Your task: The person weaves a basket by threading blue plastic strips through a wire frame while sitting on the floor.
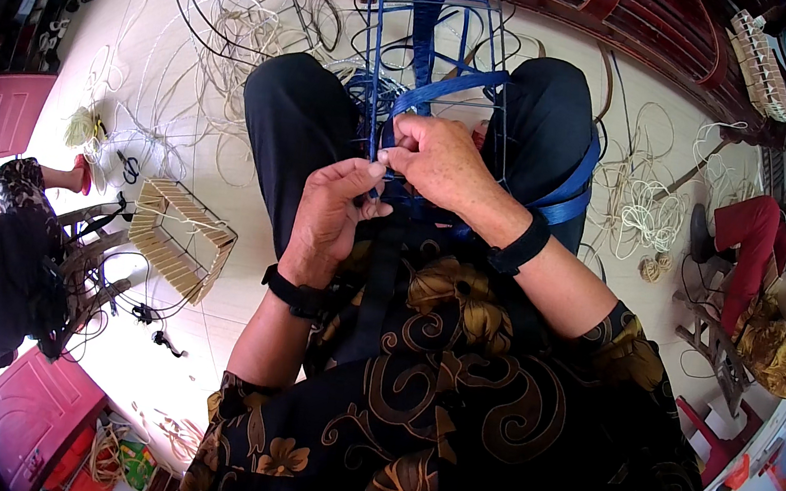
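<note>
Between my knees stands a wire basket frame (504, 92), its rods partly wrapped in blue. A flat blue strap (462, 84) loops across it and runs down to my fingers at the near left corner. My right hand (447, 164) is closed on the strap, thumb and fingers pinched together. Just left of it and nearly touching, my left hand (331, 208) pinches at the blue-wrapped rod of that corner. The exact spot under the fingertips is partly hidden. More blue strap (562, 207) lies around my right thigh.
Tangled pale cord (243, 31) covers the floor at the far left, with more cord (649, 218) on the right. A half-wrapped tan frame (180, 237) and scissors (129, 168) lie left. Seated people flank me on both sides. A dark red wooden bench (578, 18) stands ahead.
</note>
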Available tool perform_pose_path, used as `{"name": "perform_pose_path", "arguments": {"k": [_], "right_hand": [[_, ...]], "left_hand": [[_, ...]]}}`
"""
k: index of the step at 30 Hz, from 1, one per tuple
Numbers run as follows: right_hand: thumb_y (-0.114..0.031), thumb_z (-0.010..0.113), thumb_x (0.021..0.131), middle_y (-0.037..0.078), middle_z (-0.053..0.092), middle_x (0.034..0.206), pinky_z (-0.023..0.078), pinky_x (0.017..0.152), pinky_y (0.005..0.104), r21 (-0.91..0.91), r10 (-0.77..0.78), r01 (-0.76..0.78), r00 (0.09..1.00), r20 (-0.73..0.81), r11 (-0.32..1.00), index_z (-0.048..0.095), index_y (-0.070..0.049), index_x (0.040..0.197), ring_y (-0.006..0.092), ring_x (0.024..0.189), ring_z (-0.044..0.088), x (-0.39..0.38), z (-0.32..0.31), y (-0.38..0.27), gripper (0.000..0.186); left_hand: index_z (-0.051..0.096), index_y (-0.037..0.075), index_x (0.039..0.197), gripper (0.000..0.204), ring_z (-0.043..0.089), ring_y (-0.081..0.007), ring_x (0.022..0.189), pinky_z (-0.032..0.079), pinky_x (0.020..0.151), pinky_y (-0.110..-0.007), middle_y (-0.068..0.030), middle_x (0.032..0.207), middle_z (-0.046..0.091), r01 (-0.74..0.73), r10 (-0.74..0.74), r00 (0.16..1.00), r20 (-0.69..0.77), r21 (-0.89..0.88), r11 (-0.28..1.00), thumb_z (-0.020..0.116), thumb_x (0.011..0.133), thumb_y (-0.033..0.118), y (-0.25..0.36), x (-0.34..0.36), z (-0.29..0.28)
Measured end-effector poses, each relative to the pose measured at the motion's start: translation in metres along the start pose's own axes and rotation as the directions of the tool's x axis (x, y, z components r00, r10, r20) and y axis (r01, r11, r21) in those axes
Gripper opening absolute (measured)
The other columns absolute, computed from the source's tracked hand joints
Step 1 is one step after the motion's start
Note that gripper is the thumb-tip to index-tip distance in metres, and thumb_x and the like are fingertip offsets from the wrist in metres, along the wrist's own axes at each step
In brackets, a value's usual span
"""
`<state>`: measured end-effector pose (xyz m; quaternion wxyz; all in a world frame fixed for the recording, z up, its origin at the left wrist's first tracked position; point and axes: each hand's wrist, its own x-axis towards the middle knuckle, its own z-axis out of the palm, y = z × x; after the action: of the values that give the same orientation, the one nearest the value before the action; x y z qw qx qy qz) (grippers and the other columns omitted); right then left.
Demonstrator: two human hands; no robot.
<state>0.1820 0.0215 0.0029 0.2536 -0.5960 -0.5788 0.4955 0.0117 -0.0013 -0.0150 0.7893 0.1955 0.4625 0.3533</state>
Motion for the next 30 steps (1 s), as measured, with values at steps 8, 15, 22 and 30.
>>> {"name": "perform_pose_path", "arguments": {"k": [8,15,22,30], "right_hand": [[-0.011,0.070,0.086,0.005,0.061,0.063,0.042,0.048,0.0287,0.014,0.004,-0.004,1.000,-0.001,1.000,0.056,-0.001,0.074,0.0102,0.052,0.056,0.000,0.001,0.001,0.021],[-0.017,0.071,0.087,0.000,0.054,0.061,0.036,0.045,0.0257,0.181,0.098,-0.089,0.994,-0.040,0.979,0.060,-0.003,0.075,0.0061,0.050,0.047,0.003,-0.001,0.000,0.022],[-0.024,0.066,0.092,0.002,0.062,0.074,0.038,0.052,0.0210,0.398,0.154,-0.137,0.988,-0.009,0.907,0.069,-0.001,0.092,0.0044,0.059,0.049,-0.007,-0.026,-0.015,0.023],[-0.017,0.060,0.097,0.010,0.070,0.098,0.048,0.059,0.0179,0.722,-0.006,0.062,0.997,-0.080,0.689,0.067,0.001,0.101,0.0077,0.078,0.062,-0.021,-0.046,-0.011,0.019]], "left_hand": [[0.065,0.003,0.080,0.012,0.050,-0.0071,0.054,0.054,0.063,-0.029,0.0012,0.067,0.058,-0.015,0.015,1.000,0.010,0.032,0.999,0.068,0.089,0.011,-0.002,0.001,-0.002],[0.064,0.003,0.079,0.013,0.051,-0.0088,0.056,0.054,0.063,-0.030,-0.0002,0.068,0.057,-0.001,0.001,1.000,-0.003,0.070,0.998,0.066,0.089,0.011,0.000,0.004,0.000],[0.066,0.003,0.088,0.020,0.055,-0.0110,0.060,0.056,0.067,-0.033,-0.0036,0.076,0.063,-0.025,0.025,1.000,-0.008,0.049,0.998,0.063,0.094,0.022,-0.006,0.001,-0.006],[0.069,-0.001,0.097,0.021,0.054,-0.0096,0.061,0.055,0.066,-0.031,-0.0024,0.079,0.061,-0.032,0.038,0.997,-0.063,0.099,0.995,0.060,0.095,0.019,-0.002,-0.005,0.003]]}}
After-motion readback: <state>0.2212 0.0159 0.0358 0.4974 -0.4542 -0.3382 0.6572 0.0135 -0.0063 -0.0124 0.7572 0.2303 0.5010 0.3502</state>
